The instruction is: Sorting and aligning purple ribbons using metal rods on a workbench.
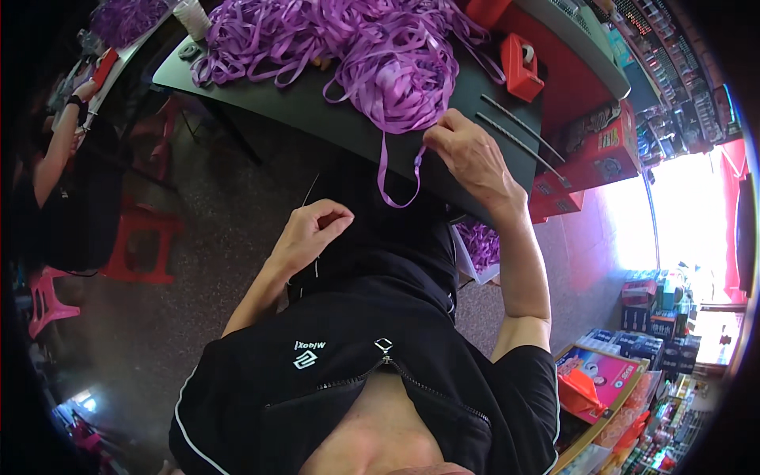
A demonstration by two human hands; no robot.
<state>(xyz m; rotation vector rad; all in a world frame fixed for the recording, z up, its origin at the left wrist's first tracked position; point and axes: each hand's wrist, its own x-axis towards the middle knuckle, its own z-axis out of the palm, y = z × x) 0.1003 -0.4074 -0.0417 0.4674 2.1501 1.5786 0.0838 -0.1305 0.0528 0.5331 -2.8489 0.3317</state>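
A big tangled heap of purple lanyards (404, 79) covers the table's far part and spills to its near edge. My right hand (475, 158) pinches one purple lanyard (383, 170) at the right side of the heap. Its loop hangs past the table edge, with a small bluish fitting (417, 160) just below my fingertips. My left hand (313, 229) is held over my lap, left of the loop and apart from it. Its thumb presses against the curled fingers, and nothing shows between them.
On the dark table (309, 107), a red tape dispenser (521, 67) and two thin metal rods (518, 136) lie right of the heap. A box of purple lanyards (479, 245) stands below. A red stool (142, 245) and another person's arm (59, 150) are at left.
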